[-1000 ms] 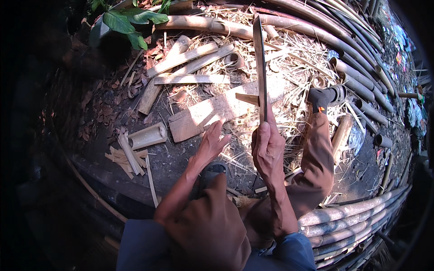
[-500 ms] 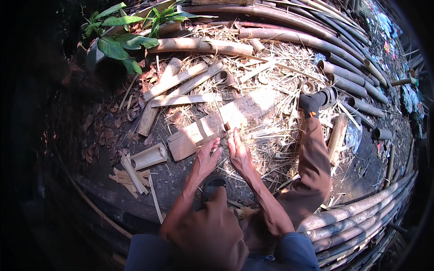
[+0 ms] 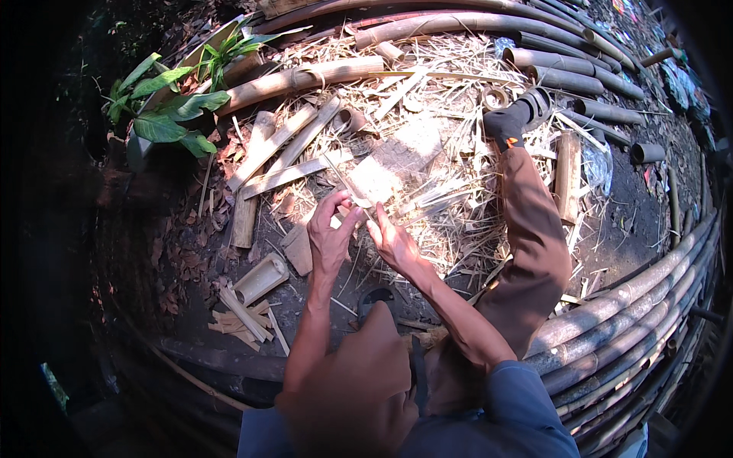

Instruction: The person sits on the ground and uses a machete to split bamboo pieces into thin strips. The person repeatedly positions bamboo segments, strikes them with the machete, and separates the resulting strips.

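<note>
My right hand point(image 3: 395, 246) is closed at the lower end of a thin, straight knife point(image 3: 340, 175), whose narrow blade slants up and left; its handle is mostly hidden by the fingers. Close on the left, my left hand point(image 3: 328, 235) curls its thumb and fingers together beside the knife. A small pale piece point(image 3: 360, 202) shows at its fingertips, too small to identify. Beneath both hands lies a sunlit wooden board point(image 3: 408, 149), its near end point(image 3: 298, 248) partly behind my left hand.
Split bamboo pieces point(image 3: 279, 149) lie beyond my left hand, among pale shavings point(image 3: 450, 191). A short bamboo section point(image 3: 261, 279) sits at the left. Bamboo poles point(image 3: 611, 317) line the right, and more poles point(image 3: 458, 23) the back. My outstretched leg point(image 3: 534, 214) bounds the right side.
The hands have drawn closer together, and the left has risen to the knife. The brown knife handle, visible before at the right fingertips, is now mostly covered. The whole view has shifted.
</note>
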`<state>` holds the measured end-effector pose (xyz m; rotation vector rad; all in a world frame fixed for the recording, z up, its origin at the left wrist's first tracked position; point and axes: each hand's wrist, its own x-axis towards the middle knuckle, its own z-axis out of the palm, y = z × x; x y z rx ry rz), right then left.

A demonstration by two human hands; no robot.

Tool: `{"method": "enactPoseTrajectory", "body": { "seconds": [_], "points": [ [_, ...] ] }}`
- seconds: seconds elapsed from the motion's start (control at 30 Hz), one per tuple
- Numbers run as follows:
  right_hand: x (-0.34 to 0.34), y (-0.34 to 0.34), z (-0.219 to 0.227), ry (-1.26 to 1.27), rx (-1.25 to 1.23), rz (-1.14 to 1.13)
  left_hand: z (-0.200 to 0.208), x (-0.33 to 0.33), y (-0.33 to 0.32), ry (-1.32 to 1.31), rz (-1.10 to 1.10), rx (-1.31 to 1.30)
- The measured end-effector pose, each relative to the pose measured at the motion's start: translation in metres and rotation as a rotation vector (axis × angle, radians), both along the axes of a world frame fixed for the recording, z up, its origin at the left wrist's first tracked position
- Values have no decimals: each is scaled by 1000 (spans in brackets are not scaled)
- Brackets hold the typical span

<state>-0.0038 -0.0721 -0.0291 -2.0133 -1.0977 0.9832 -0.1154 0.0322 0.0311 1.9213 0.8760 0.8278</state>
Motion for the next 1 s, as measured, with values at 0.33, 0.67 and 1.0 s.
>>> {"method": "enactPoseTrajectory", "body": {
  "seconds": [0.33, 0.67, 1.0],
  "points": [
    [-17, -26, -13, -98, -45, -5, -9, -23, 14, -117, -20, -148],
    [-12, -14, -12, 244, -24, -16, -13, 6, 13, -295, 33, -160],
    [12, -23, -30, 151, -91, 16, -35, 7, -8, -360, 109, -150]
  ]
}}
